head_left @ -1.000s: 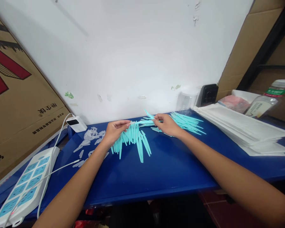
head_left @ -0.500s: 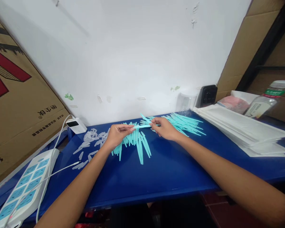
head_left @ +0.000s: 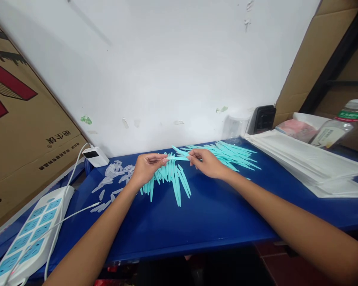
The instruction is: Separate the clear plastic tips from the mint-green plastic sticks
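My left hand (head_left: 149, 169) pinches the pale end of a slim turquoise plastic stick (head_left: 181, 158) between thumb and fingers. At the other end of that stick, my right hand (head_left: 205, 163) is closed in a pinch. A second turquoise stick (head_left: 179, 150) slants up and left from the right fingers. Beneath and beside my left hand is a pile of similar sticks (head_left: 168, 172), tips pointing toward me. Another turquoise pile (head_left: 234, 154) spreads behind the right hand. Small translucent pointed pieces (head_left: 115, 170) lie scattered left of my left hand.
A power strip (head_left: 35, 234) with a white cable and a small white device (head_left: 96, 156) occupy the left side. White paper sheets (head_left: 304, 163), a clear cup (head_left: 237, 126) and a bottle (head_left: 335, 129) are at right. Behind the blue table (head_left: 209, 218) rises a white wall.
The second stick in my right fingers has tipped lower, closer to the held stick. Both hands keep nearly the same place, and the camera view has shifted slightly.
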### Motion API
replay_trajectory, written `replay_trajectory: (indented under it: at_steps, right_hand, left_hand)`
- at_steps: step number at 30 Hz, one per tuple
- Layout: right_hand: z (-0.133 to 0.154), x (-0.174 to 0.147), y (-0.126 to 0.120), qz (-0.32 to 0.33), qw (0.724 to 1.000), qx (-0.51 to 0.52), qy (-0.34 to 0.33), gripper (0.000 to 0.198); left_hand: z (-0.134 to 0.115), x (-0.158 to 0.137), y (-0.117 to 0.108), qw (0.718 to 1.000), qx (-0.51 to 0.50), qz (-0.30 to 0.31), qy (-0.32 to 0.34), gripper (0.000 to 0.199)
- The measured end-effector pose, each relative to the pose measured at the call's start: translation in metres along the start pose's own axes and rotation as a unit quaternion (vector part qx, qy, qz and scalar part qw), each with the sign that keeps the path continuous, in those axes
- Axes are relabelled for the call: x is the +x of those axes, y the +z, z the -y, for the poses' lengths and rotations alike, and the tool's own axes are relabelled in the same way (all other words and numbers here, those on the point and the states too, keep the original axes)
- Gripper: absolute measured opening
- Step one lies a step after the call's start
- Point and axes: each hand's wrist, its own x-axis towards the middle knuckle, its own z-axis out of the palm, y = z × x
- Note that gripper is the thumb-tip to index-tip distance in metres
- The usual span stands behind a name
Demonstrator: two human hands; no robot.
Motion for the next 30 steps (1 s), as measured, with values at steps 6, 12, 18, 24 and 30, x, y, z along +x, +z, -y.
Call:
replay_trajectory:
  at_steps: [6,12,18,24,30]
  right_hand:
    - [-0.012,0.006,-0.018,-0.100,0.977,-0.185,0.022,0.025]
    - [-0.024,0.011,-0.037,-0.140,0.891,-0.415,0.122,0.028]
    - [-0.024,0.009,-0.039,-0.136,0.855,-0.471,0.170,0.032]
    - [-0.023,0.008,-0.040,-0.104,0.847,-0.486,0.189,0.032]
    - [-0.024,0.007,-0.038,-0.140,0.856,-0.476,0.143,0.031]
  left_hand:
    - [-0.012,0.005,-0.037,0.917,0.390,-0.010,0.084,0.038]
    - [-0.001,0.009,-0.123,0.870,0.455,0.147,-0.117,0.032]
    - [0.009,0.007,-0.132,0.856,0.439,0.196,-0.190,0.044]
    - [0.011,0.010,-0.102,0.840,0.473,0.196,-0.178,0.043]
    - [0.020,0.010,-0.098,0.825,0.494,0.201,-0.186,0.035]
